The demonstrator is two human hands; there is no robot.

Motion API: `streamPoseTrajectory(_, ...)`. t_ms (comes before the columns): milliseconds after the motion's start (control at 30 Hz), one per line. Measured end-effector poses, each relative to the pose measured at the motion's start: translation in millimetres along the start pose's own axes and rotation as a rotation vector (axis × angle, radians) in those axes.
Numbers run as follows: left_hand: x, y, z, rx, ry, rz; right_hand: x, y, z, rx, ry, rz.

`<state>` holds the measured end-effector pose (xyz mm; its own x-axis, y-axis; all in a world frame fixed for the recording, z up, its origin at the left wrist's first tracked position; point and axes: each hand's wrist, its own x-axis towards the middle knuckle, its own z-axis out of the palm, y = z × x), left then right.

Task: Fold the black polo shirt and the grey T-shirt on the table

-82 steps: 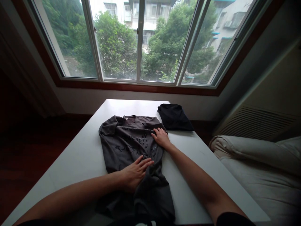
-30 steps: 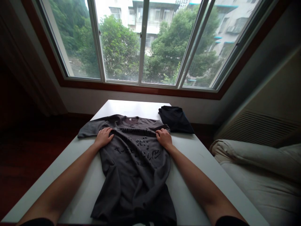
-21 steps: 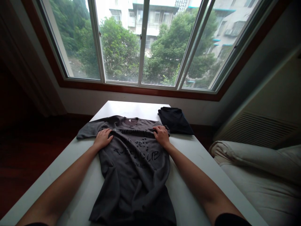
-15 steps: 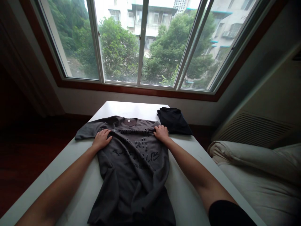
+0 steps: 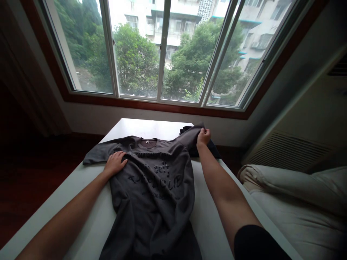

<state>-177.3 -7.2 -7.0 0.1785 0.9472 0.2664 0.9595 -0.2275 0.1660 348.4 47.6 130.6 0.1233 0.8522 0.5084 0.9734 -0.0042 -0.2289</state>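
A dark grey T-shirt [image 5: 154, 202] with black lettering lies on a white table [image 5: 211, 216], its collar toward the window and folds running down its front. My left hand [image 5: 115, 163] rests flat near the left shoulder, fingers spread on the fabric. Pinched in my right hand [image 5: 204, 136] is the end of the right sleeve, pulled out to the side and lifted over a folded black garment [image 5: 216, 150]. The sleeve and my hand hide much of that garment.
A wide window [image 5: 159, 54] is beyond the table's far edge. To the right stands a cream padded seat [image 5: 298, 195], with a louvred vent [image 5: 287, 151] behind it. A curtain [image 5: 32, 79] hangs at the left above dark red flooring.
My right hand has closed on the right sleeve and moved outward and away, stretching it over the black garment. My left hand has stayed at the left shoulder.
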Motion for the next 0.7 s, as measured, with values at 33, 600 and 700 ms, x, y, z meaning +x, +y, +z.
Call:
streamPoseTrajectory(33,1.7,-0.4,-1.3,-0.008,0.015,-0.014,-3.6,7.5,-1.5,0.007,0.067,0.156)
streamPoseTrajectory(600,83.1,44.0,3.6,-0.092,-0.204,0.009,-53.3,-75.7,81.8,0.029,-0.604,-0.248)
streamPoseTrajectory(700,95.7,50.1,8.6,-0.037,-0.288,-0.076,-60.6,-87.7,95.4,-0.045,-0.662,-0.195)
